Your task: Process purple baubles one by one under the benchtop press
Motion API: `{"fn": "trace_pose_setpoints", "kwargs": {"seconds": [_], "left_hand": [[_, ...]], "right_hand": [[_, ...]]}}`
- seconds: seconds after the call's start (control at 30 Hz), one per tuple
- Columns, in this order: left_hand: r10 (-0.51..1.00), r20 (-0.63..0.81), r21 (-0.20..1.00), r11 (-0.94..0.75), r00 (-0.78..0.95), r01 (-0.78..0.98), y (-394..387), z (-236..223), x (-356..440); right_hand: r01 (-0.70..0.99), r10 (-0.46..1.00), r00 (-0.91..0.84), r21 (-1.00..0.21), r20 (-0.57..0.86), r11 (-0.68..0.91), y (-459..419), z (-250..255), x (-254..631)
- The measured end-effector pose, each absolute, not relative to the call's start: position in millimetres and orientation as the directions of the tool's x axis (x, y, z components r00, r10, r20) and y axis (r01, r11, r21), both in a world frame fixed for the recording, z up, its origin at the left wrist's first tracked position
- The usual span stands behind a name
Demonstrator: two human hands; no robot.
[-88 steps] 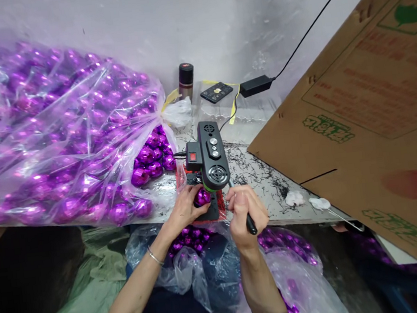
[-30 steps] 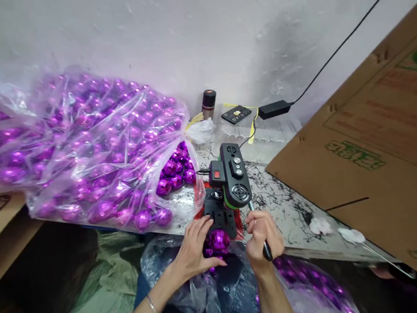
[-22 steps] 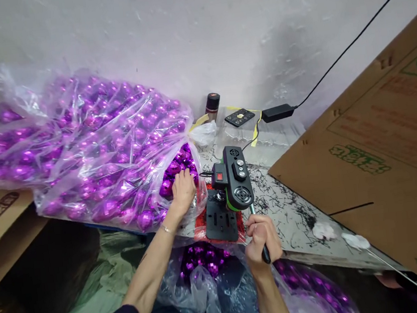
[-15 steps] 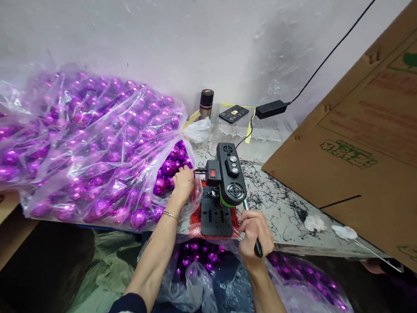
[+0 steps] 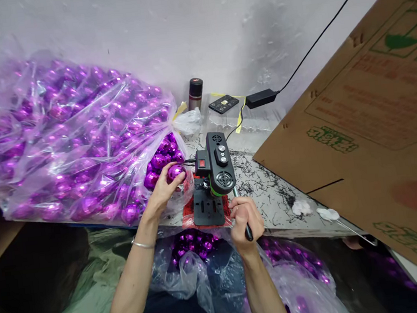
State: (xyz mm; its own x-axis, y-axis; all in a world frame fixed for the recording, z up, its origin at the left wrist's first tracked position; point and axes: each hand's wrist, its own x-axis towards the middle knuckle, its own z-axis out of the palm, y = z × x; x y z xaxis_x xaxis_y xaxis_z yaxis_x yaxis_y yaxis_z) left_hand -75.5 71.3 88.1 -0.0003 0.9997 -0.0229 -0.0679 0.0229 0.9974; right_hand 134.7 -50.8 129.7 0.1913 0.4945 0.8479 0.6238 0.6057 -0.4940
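My left hand (image 5: 165, 186) has its thumb and fingers around a shiny purple faceted ball (image 5: 176, 172), just in front of the opening of a big clear plastic bag (image 5: 89, 135) full of such balls. To its right stands a small black bench machine (image 5: 221, 165) with round vents, knobs and a red switch, above a slotted black base plate (image 5: 207, 208). My right hand (image 5: 246, 218) is wrapped round the black-gripped lever (image 5: 249, 232) at the machine's right side. Under the base plate lies a red mat (image 5: 189, 214).
Behind the machine are a dark bottle (image 5: 195, 93), a phone-like black item (image 5: 224, 104) and a power adapter (image 5: 261, 98). A large cardboard box (image 5: 370, 123) leans in at the right. Black scraps (image 5: 268, 185) litter the tabletop. Another bag of purple balls (image 5: 192, 246) sits below the edge.
My left hand has come out of the bag's opening with a purple ball between its fingers. My right hand stays on the lever. The whole view has shifted slightly.
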Motion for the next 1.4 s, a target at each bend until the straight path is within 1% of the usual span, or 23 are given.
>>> {"fn": "trace_pose_setpoints", "kwargs": {"seconds": [0.07, 0.13, 0.17, 0.23, 0.3, 0.37, 0.43, 0.5, 0.57, 0.63, 0.73, 0.83, 0.93, 1.07, 1.23, 1.4], "left_hand": [[0.990, -0.143, 0.955, 0.142, 0.016, -0.261, 51, 89, -76], [0.977, -0.209, 0.893, 0.208, 0.041, -0.400, 31, 88, -71], [0.972, -0.227, 0.872, 0.228, 0.056, -0.433, 23, 86, -68], [0.962, -0.257, 0.861, 0.272, 0.092, -0.430, 9, 80, -58], [0.956, -0.271, 0.884, 0.293, 0.111, -0.364, 1, 71, -48], [0.964, -0.247, 0.929, 0.265, 0.099, -0.259, -2, 59, -38], [0.980, -0.189, 0.975, 0.195, 0.070, -0.106, -2, 47, -30], [0.995, -0.091, 0.993, 0.088, 0.042, 0.076, 0, 38, -24], [0.999, 0.033, 0.971, -0.041, 0.039, 0.236, 3, 32, -22], [0.989, 0.133, 0.927, -0.150, 0.071, 0.343, 5, 30, -21], [0.969, 0.200, 0.867, -0.243, 0.144, 0.436, 7, 30, -20], [0.950, 0.235, 0.824, -0.308, 0.208, 0.475, 7, 31, -21], [0.940, 0.247, 0.812, -0.334, 0.237, 0.479, 6, 30, -21], [0.940, 0.248, 0.826, -0.331, 0.232, 0.456, 6, 23, -15], [0.935, 0.295, 0.834, -0.353, 0.197, 0.424, 4, 5, -5], [0.937, 0.300, 0.830, -0.349, 0.178, 0.435, -1, -2, -3]], "right_hand": [[0.613, 0.504, 0.209, -0.514, 0.838, 0.600, -50, 139, 134], [0.599, 0.523, 0.239, -0.548, 0.818, 0.583, -50, 149, 132], [0.591, 0.535, 0.255, -0.567, 0.806, 0.574, -49, 154, 131], [0.572, 0.557, 0.275, -0.600, 0.783, 0.560, -48, 164, 129], [0.556, 0.574, 0.284, -0.620, 0.768, 0.554, -47, 170, 128], [0.551, 0.577, 0.283, -0.623, 0.766, 0.556, -47, 172, 129], [0.555, 0.575, 0.270, -0.613, 0.772, 0.562, -47, 171, 130], [0.562, 0.570, 0.249, -0.596, 0.783, 0.573, -48, 168, 131], [0.571, 0.562, 0.228, -0.577, 0.795, 0.585, -49, 166, 132], [0.586, 0.551, 0.215, -0.558, 0.806, 0.588, -50, 164, 133], [0.609, 0.553, 0.207, -0.549, 0.807, 0.573, -51, 163, 133], [0.612, 0.558, 0.199, -0.546, 0.806, 0.572, -52, 162, 133], [0.614, 0.560, 0.189, -0.542, 0.807, 0.574, -53, 160, 134], [0.628, 0.562, 0.181, -0.535, 0.807, 0.566, -53, 159, 135], [0.639, 0.560, 0.170, -0.523, 0.811, 0.563, -55, 158, 135], [0.653, 0.541, 0.166, -0.503, 0.824, 0.566, -56, 133, 136]]}}
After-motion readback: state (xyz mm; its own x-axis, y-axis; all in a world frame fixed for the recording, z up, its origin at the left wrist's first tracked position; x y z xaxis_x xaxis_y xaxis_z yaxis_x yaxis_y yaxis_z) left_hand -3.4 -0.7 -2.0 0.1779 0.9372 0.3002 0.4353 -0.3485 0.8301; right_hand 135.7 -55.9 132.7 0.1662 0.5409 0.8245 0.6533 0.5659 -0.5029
